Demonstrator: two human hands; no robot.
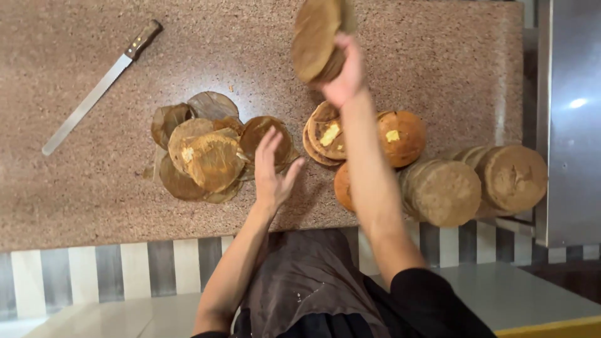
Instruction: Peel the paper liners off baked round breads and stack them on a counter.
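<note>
At the top centre of the frame, your right hand (346, 70) is raised above the counter, fingers clamped around a round brown cake (315, 39) held on edge. Your left hand (273, 169) hovers open at mid-frame, fingers spread, gripping nothing, just right of a heap of peeled brown paper discs (203, 153). Directly below the raised cake, beside your right forearm, lie flat cakes (363, 139) with pale torn patches on top. Lower right: a row of cakes standing on edge (476, 181), leaning against each other. Upper left: a long knife (94, 94) with wooden handle lies diagonally on the speckled stone counter (438, 56), well apart from everything.
</note>
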